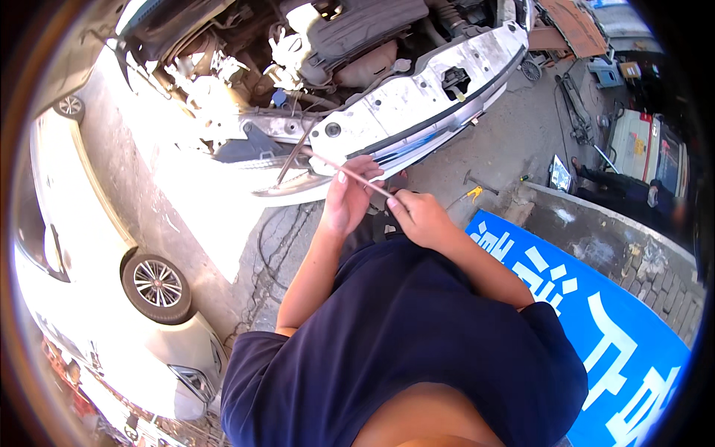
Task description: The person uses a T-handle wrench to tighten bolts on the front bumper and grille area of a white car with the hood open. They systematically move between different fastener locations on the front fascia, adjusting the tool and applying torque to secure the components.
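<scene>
- car w/ open engine bay point(357, 45): 1, front bumper off, bare silver front panel point(439, 82) showing. Biggest thing in view, sits right ahead of the person.
- white car point(97, 298): 1, parked on person's left; 2 of its wheels visible, the near wheel point(156, 287) and 1 more at top left.
- blue sign board point(611, 343): 1, flat on ground at person's right, white lettering.
- concrete ground point(275, 253): cracked, sunlit patch under the open car.
- left hand point(346, 201): 1, fingers curled round the rod, thumb side up, closed grip at about mid-length.
- right hand point(421, 216): 1, pinching the rod's near end between thumb and fingertips.
- thin rod point(350, 173): 1, pale, long, narrow; held in front of chest, running from right hand up-left through left hand toward the open car. Judged light, fairly stiff, prob metal or wire-like, could flex if levered hard. Smooth so may slip in a loose pinch; best held w/ 2 hands apart, as now, 1 near the end and 1 mid. Far tip hard to make out against a dark strut point(294, 153) just beyond it; can't tell if they touch.
- yellow-handled tool point(473, 194): 1, small, on ground just past the right hand, kind unclear.
</scene>
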`<state>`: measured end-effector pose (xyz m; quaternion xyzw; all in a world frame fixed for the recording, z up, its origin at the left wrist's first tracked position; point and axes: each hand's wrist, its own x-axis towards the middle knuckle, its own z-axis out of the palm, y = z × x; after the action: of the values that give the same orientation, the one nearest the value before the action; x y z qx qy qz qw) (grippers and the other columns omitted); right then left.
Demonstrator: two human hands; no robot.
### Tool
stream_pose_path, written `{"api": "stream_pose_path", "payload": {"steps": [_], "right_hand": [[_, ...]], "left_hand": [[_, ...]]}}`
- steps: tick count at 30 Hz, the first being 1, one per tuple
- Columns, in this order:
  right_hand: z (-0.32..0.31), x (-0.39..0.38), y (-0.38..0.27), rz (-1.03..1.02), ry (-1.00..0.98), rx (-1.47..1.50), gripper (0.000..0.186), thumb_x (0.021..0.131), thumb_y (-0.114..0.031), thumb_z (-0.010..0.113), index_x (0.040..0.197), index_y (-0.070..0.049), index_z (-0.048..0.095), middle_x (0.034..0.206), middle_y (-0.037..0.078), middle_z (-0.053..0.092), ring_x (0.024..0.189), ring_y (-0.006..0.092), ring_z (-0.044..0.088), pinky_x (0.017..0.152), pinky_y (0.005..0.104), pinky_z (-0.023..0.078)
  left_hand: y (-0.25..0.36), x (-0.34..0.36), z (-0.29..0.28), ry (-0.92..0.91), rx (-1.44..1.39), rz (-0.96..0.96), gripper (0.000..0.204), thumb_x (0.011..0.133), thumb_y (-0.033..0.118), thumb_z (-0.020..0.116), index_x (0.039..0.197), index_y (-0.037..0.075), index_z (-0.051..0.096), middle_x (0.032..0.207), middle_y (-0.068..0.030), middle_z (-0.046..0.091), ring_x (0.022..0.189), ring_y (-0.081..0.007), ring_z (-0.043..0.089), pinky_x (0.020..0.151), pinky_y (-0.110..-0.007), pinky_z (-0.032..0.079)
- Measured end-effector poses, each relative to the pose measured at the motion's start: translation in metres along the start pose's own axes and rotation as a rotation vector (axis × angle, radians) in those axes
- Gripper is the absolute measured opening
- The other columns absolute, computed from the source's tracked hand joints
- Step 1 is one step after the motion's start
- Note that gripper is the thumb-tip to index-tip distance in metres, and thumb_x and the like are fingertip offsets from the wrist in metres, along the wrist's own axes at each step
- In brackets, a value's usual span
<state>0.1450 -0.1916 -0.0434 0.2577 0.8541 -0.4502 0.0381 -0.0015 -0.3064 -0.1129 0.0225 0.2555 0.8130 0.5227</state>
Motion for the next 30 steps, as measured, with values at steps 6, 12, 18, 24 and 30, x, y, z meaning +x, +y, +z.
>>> {"api": "stream_pose_path", "payload": {"steps": [6, 12, 18, 24, 30], "right_hand": [[-0.051, -0.015, 0.030, -0.337, 0.139, -0.031, 0.022, 0.093, -0.020, 0.062, 0.104, -0.002, 0.059, 0.097, 0.016, 0.058, 0.088, 0.0369, 0.060, 0.078, 0.0450, 0.051], [-0.156, -0.041, 0.125, -0.526, 0.451, -0.059, 0.012, 0.084, -0.009, 0.067, 0.096, -0.004, 0.067, 0.101, 0.013, 0.064, 0.086, 0.0335, 0.065, 0.073, 0.0410, 0.055], [-0.280, -0.109, 0.233, -0.378, 0.618, 0.020, 0.014, 0.078, -0.005, 0.070, 0.091, -0.005, 0.067, 0.096, 0.011, 0.065, 0.089, 0.0328, 0.064, 0.077, 0.0415, 0.055], [-0.356, -0.136, 0.284, -0.197, 0.749, 0.019, 0.018, 0.078, 0.000, 0.073, 0.095, -0.003, 0.069, 0.097, 0.013, 0.067, 0.083, 0.0300, 0.068, 0.074, 0.0376, 0.057], [-0.414, -0.112, 0.326, -0.085, 0.933, 0.281, 0.018, 0.079, 0.002, 0.073, 0.097, 0.000, 0.073, 0.096, 0.014, 0.073, 0.086, 0.0231, 0.073, 0.077, 0.0321, 0.058]], "left_hand": [[-0.042, 0.017, 0.045, 0.031, -0.158, -0.099, 0.051, 0.107, 0.037, 0.041, 0.100, -0.007, 0.065, 0.135, -0.0216, 0.056, 0.135, -0.0375, 0.046, 0.112, -0.048, 0.039], [-0.181, 0.078, 0.160, -0.055, 0.065, -0.217, 0.060, 0.107, 0.037, 0.032, 0.147, -0.008, 0.036, 0.153, -0.0201, 0.040, 0.143, -0.0323, 0.036, 0.120, -0.044, 0.028], [-0.301, 0.135, 0.273, -0.210, 0.130, -0.359, 0.053, 0.107, 0.033, 0.033, 0.144, -0.004, 0.043, 0.152, -0.0155, 0.044, 0.139, -0.0288, 0.043, 0.118, -0.042, 0.031], [-0.378, 0.179, 0.334, -0.211, 0.268, -0.296, 0.048, 0.107, 0.027, 0.039, 0.142, -0.005, 0.044, 0.149, -0.0160, 0.046, 0.137, -0.0268, 0.044, 0.117, -0.041, 0.033], [-0.415, 0.255, 0.354, -0.162, 0.290, -0.323, 0.035, 0.105, 0.012, 0.045, 0.135, -0.004, 0.053, 0.130, -0.0144, 0.061, 0.122, -0.0232, 0.058, 0.108, -0.037, 0.045]]}}
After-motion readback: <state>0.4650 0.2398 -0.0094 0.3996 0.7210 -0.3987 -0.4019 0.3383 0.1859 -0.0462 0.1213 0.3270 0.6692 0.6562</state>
